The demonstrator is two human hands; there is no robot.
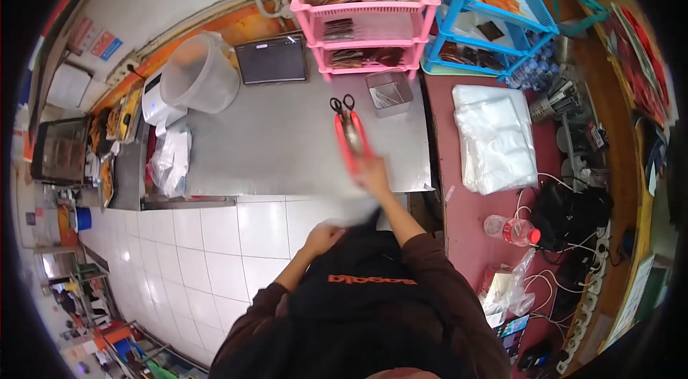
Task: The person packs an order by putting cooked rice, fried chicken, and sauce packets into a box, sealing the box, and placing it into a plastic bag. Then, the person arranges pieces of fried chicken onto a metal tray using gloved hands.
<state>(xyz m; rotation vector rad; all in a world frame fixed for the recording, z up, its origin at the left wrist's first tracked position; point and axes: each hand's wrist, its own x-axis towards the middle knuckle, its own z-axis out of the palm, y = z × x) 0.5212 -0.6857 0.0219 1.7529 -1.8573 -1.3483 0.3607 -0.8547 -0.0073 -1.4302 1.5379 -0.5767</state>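
Note:
My right hand (371,175) is over the front part of the steel table, fingers closed around the lower end of a red-handled metal tool (342,146). Black-handled scissors (342,103) show at the tool's far end. My left hand (324,238) is low in front of the black apron (373,257), its fingers curled together. A pale, blurred sheet-like thing (345,211) shows right at these fingers; I cannot tell what it is. Beyond the right hand stands a small metal tin (390,94) with thin sticks in it.
A pink rack (365,6) and a blue rack (494,13) hold packets at the back. A translucent bucket (201,74) and a dark tablet (271,60) stand further left. On the red table (466,228) lie stacked plastic bags (494,139), a bottle (510,230) and cables.

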